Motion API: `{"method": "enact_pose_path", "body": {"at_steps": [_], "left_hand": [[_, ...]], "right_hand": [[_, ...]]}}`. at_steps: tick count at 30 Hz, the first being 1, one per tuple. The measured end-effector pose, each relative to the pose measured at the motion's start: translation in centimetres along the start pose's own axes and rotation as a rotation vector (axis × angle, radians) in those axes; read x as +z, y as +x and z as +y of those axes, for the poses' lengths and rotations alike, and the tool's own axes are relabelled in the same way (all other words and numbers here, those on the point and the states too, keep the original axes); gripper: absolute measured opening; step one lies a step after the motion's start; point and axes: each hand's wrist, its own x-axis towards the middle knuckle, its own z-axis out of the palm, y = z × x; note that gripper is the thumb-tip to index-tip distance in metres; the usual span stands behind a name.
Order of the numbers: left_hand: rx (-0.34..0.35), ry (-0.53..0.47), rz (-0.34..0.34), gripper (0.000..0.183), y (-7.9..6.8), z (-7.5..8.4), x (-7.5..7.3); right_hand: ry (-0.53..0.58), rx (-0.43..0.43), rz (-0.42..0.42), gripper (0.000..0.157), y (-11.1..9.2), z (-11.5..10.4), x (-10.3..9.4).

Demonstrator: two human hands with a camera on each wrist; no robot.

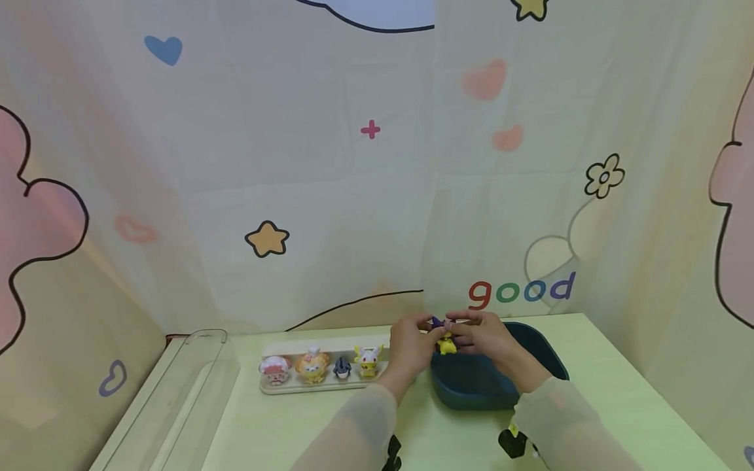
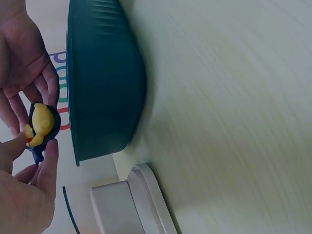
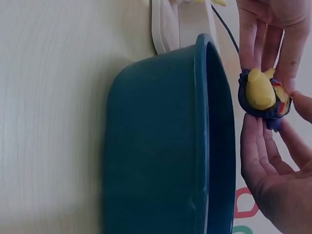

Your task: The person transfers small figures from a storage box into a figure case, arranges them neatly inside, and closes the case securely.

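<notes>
A small yellow figurine [image 1: 448, 345] with a dark purple hat and cape is held up over the left rim of a teal basin [image 1: 471, 400]. My left hand [image 1: 410, 343] pinches it from the left, and my right hand [image 1: 484, 337] pinches it from the other side. In the right wrist view the figurine [image 3: 260, 92] shows its yellow body between both sets of fingertips. Left of the hands, a pale tray [image 1: 306, 388] bears several figurines, among them a white-hatted yellow one [image 1: 368, 362] and a small dark blue one [image 1: 341, 367].
A clear plastic case [image 1: 182, 399] lies along the table's left side. Behind the table [image 1: 459, 445] hangs a printed curtain [image 1: 330, 150] with hearts, stars and the word "good". The basin stands right of the tray, under my right forearm.
</notes>
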Motion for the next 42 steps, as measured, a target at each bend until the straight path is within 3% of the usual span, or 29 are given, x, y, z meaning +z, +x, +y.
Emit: {"method": "enact_pose_path", "body": {"at_steps": [9,12,23,28,31,37,39,42], "left_hand": [[-0.015,0.058,-0.023,0.028,0.2,0.0,0.1],[0.008,0.136,-0.043,0.026,0.2,-0.1,0.2],[0.046,0.398,-0.131,0.037,0.3,-0.3,0.6],[0.084,0.502,-0.178,0.025,0.3,-0.2,0.3],[0.135,0.625,-0.21,0.004,0.2,-0.2,0.3],[0.342,0.949,-0.244,0.011,-0.4,0.1,1.7],[0.35,0.999,-0.253,0.012,-0.8,0.5,2.2],[0.278,1.024,-0.276,0.011,-1.4,0.9,2.8]], "right_hand": [[-0.014,-0.057,-0.132,0.051,-0.1,0.9,-0.8],[-0.024,-0.057,-0.143,0.049,0.2,1.3,-0.9],[-0.112,-0.021,-0.136,0.047,1.1,2.1,0.0],[-0.146,-0.014,-0.099,0.046,1.4,2.1,0.9],[-0.169,-0.009,-0.074,0.044,1.6,2.0,1.4],[-0.206,0.015,-0.045,0.04,1.6,2.5,1.4],[-0.235,0.018,-0.035,0.039,1.5,2.7,1.1],[-0.268,0.02,-0.026,0.038,1.4,3.1,1.1]]}}
